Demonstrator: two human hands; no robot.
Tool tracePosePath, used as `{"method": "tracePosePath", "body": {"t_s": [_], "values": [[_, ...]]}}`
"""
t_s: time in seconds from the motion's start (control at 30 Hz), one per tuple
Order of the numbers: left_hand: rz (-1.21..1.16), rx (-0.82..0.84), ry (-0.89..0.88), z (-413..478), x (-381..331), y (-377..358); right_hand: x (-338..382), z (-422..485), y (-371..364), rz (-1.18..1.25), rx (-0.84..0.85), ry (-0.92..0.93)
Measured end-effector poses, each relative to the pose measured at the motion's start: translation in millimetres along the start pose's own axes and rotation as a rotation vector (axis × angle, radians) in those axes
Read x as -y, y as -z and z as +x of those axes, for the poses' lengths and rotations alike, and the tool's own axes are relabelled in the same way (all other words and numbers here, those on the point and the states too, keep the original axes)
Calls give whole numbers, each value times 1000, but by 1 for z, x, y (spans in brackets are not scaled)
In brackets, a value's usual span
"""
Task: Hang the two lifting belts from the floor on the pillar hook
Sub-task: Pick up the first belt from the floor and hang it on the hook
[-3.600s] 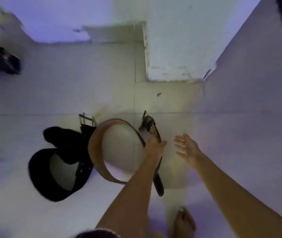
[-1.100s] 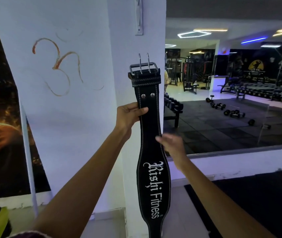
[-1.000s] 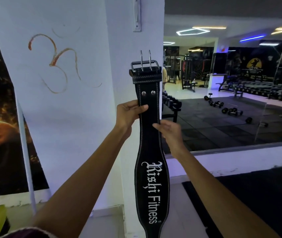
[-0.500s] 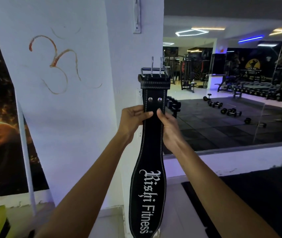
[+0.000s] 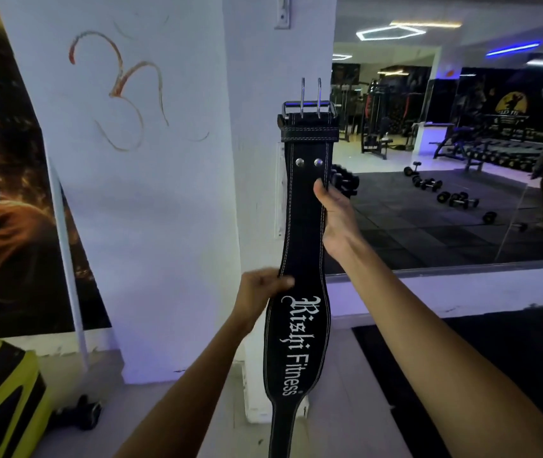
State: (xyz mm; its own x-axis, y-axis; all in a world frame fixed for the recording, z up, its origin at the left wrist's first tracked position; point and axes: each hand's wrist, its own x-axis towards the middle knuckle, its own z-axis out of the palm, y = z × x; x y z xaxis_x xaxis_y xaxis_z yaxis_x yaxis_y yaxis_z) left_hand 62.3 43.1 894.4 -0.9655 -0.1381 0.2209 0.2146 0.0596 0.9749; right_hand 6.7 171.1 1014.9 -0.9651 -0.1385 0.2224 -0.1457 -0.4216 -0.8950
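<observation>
Black belt (image 5: pixel 303 246) upright before pillar (image 5: pixel 253 94), buckle (image 5: pixel 309 109) up for hook (image 5: pixel 282 11) above. Right hand (image 5: pixel 336 216) clamps edge; left hand (image 5: pixel 260 292) pinches lower, steadying. Second belt unseen.

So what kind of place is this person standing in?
Almost certainly a gym. Dumbbells lie on a dark mat floor, weight machines stand further back, and the black lifting belt held by the left hand and the right hand reads "Rishi Fitness".
</observation>
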Motion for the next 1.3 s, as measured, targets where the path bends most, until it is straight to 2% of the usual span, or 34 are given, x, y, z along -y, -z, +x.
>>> {"method": "tracePosePath", "body": {"t_s": [0.1,0.17,0.33,0.4,0.5,0.6,0.73,0.9,0.97,1.07,1.17,1.23,1.3], "values": [[267,143,192,-24,43,21,-1,-1,7,4,22,7],[335,188,183,-16,22,21,-3,-3,9,8,43,6],[-87,-35,-160,31,-103,-5,-1,-8,11,-36,185,53],[-114,-58,-220,42,-130,-12,0,-10,13,-88,230,118],[-155,-109,-241,45,-138,-19,-4,-14,23,-186,184,196],[-209,-122,-270,49,-137,-20,-42,-28,55,-360,126,120],[-229,-95,-269,47,-131,-20,-89,-44,104,-551,200,-61],[-213,-78,-288,46,-128,-26,-56,-30,74,-356,155,77],[-220,-79,-299,47,-136,-24,-67,-38,75,-335,153,83],[-207,-78,-311,48,-137,-17,-111,-65,116,-631,183,-9],[-201,-77,-291,46,-128,-12,-116,-73,130,-817,354,-251],[-201,-68,-275,45,-123,-10,-87,-58,109,-691,295,-193],[-177,-57,-271,42,-120,-9,-49,-38,74,-400,188,-83]]}}
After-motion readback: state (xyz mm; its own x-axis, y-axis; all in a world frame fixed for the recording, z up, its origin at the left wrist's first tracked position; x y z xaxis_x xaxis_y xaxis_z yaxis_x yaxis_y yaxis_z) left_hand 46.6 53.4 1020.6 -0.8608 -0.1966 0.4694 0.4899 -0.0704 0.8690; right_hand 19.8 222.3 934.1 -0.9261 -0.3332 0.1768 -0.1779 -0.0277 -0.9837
